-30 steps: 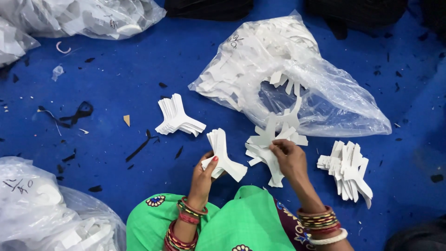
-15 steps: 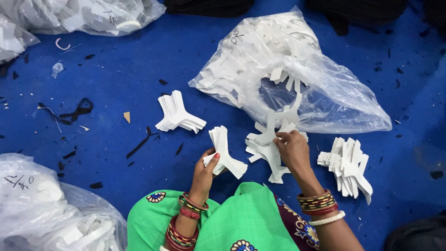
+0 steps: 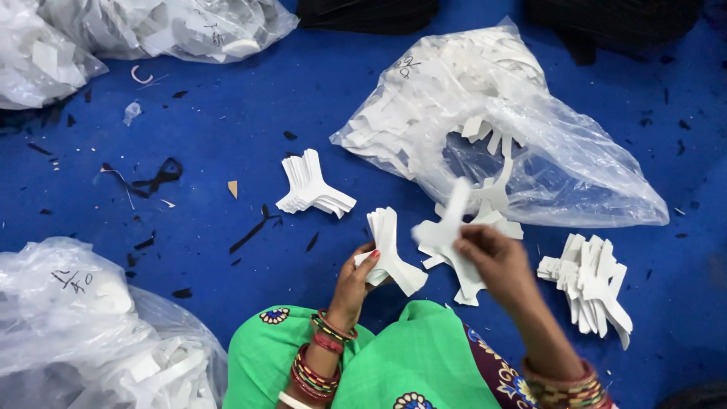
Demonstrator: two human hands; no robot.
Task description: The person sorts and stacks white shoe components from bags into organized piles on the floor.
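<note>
Head view shows your left hand (image 3: pixel 354 282) gripping a white stack (image 3: pixel 390 250) over your lap, while your right hand (image 3: pixel 496 261) pinches one cutout (image 3: pixel 443 231) just below the open bag (image 3: pixel 522 129).

Illumination is even and fairly bright, apparently from overhead; no single source is visible. Shadows are soft and short, lying close beneath the white cut pieces. The blue floor (image 3: pixel 227 113) renders saturated, without hot spots. The clear plastic bag (image 3: pixel 575 174) shows mild specular sheen along its folds; the white contents inside approach overexposure, with reduced detail. Motion blur affects the right hand (image 3: pixel 492 261) and the white piece (image 3: pixel 447 227) it holds. The left hand (image 3: pixel 356 280) is sharp. Focus is otherwise consistent. Top-edge dark objects lack detail. Slight compression softness throughout.
</note>
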